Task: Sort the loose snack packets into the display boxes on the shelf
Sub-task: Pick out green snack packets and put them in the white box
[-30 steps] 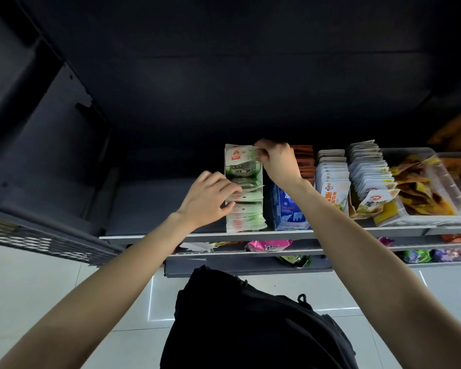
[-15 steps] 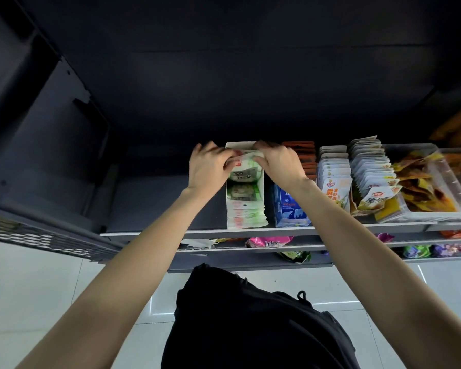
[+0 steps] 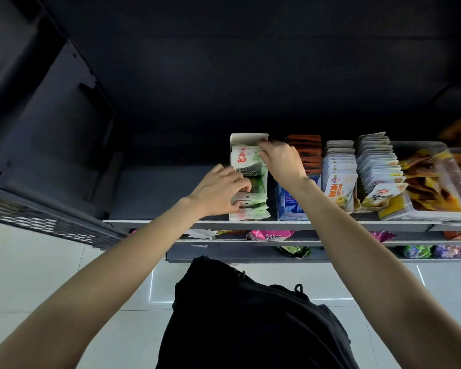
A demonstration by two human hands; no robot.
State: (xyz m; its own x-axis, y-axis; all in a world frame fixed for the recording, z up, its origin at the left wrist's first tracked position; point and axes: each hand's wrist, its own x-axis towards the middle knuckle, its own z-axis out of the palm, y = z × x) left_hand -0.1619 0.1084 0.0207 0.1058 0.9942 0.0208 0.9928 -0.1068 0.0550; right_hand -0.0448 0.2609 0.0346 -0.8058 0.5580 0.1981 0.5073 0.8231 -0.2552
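Dark shelving fills our view, and on the shelf (image 3: 155, 221) a row of display boxes runs from the middle toward the right edge. We have both hands at the white display box (image 3: 248, 137) that sits leftmost in that row. Our left hand (image 3: 218, 191) curls its fingers against the front green snack packets (image 3: 250, 201), pressing on the stack near the shelf's front edge. Our right hand (image 3: 282, 162) reaches to the back of the same box and pinches the top of a green packet (image 3: 244, 158) that stands upright there. Just to the right stand a blue box (image 3: 289, 206), a row of orange packets (image 3: 304, 145), white packets (image 3: 339, 169) and a clear tray (image 3: 458, 187) of yellow snacks.

We judge the packets are being squared up in the box. The risk is that the front packets, which lean out over the front lip, slide off the shelf if our left hand eases off. Pushing hard at the back could also shove the light cardboard box askew or crumple the soft packets.
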